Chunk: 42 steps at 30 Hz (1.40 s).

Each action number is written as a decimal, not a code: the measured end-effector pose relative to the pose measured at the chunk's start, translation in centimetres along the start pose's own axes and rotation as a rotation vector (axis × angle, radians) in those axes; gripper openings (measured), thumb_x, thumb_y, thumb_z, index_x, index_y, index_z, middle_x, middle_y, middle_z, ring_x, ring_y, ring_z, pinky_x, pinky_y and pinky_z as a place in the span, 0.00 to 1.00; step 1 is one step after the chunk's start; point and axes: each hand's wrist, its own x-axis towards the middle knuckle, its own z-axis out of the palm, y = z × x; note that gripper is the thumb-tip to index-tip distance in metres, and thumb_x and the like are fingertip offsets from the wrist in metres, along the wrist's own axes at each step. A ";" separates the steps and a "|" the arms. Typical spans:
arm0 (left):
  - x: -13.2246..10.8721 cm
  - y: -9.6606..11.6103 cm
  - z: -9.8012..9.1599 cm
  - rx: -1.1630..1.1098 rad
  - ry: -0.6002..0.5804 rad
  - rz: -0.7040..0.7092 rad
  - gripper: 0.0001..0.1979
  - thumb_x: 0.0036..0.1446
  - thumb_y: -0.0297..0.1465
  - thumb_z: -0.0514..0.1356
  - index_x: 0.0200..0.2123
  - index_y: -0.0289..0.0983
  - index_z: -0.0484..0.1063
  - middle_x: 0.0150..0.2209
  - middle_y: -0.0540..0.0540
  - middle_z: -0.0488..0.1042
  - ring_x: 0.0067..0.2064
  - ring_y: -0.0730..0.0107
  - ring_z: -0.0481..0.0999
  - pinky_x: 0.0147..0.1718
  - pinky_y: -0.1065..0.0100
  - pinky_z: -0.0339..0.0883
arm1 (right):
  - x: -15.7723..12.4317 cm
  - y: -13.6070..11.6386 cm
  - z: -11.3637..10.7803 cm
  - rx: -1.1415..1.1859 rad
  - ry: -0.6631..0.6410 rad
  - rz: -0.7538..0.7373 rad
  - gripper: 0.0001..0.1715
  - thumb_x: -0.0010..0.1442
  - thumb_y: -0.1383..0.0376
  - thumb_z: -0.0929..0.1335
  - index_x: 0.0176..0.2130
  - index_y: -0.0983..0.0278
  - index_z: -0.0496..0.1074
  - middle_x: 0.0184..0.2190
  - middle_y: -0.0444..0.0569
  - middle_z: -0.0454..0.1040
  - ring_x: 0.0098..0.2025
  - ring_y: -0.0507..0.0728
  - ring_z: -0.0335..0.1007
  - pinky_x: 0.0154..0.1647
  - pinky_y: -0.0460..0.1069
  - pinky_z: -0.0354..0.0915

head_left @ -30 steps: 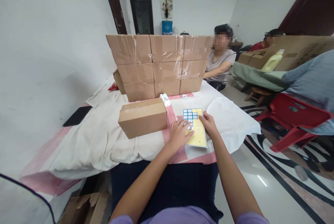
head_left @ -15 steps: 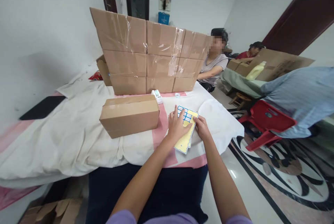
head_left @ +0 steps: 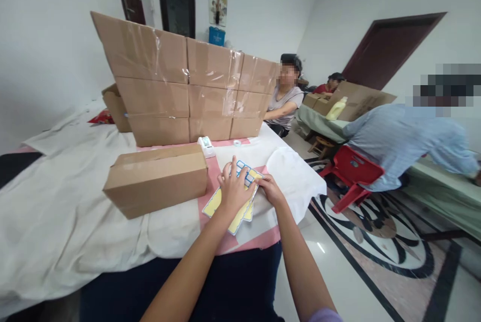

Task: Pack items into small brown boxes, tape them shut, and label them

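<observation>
Yellow sheets with scalloped edges (head_left: 237, 223) and a grid of blue-framed white labels (head_left: 248, 179) lie fanned out on the cloth in front of me. They look like label sticker sheets. My left hand (head_left: 235, 191) rests across the top sheet with its fingers spread over the label grid. At the sheet's right edge, my right hand (head_left: 271, 189) pinches it between thumb and fingers. One yellow corner (head_left: 212, 203) pokes out to the left beneath my left wrist. The left palm hides part of the sheets.
A closed cardboard box (head_left: 158, 179) lies left of my hands. Behind it stand stacked taped cartons (head_left: 188, 96). A small white dispenser (head_left: 205, 146) and a tape roll (head_left: 236, 142) sit between. A red chair (head_left: 355, 169) and other people are at the right.
The view has swung right. More of the yellow sheets now show, fanned out to the left under my left hand. My right hand still pinches the same edge.
</observation>
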 end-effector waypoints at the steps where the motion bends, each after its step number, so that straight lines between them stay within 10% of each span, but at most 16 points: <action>1: -0.1 0.1 0.1 0.002 0.006 0.005 0.20 0.59 0.44 0.63 0.52 0.46 0.76 0.74 0.41 0.53 0.67 0.39 0.59 0.55 0.41 0.61 | 0.0 0.0 0.0 0.001 0.002 0.001 0.12 0.46 0.58 0.78 0.28 0.65 0.83 0.28 0.48 0.81 0.30 0.55 0.73 0.39 0.49 0.67; 13: -0.4 0.4 -0.1 -0.057 0.049 0.103 0.17 0.68 0.36 0.52 0.33 0.39 0.78 0.64 0.40 0.71 0.65 0.44 0.64 0.55 0.41 0.53 | 0.2 0.2 0.5 0.018 0.035 0.027 0.15 0.42 0.56 0.78 0.25 0.65 0.79 0.24 0.44 0.77 0.29 0.53 0.68 0.39 0.50 0.65; 42: -0.8 0.0 1.2 0.002 0.079 0.169 0.15 0.68 0.33 0.51 0.33 0.38 0.76 0.58 0.40 0.77 0.60 0.52 0.72 0.55 0.47 0.54 | 0.6 0.7 0.1 -0.058 -0.143 -0.002 0.11 0.49 0.60 0.78 0.30 0.66 0.81 0.28 0.45 0.78 0.34 0.54 0.68 0.39 0.48 0.64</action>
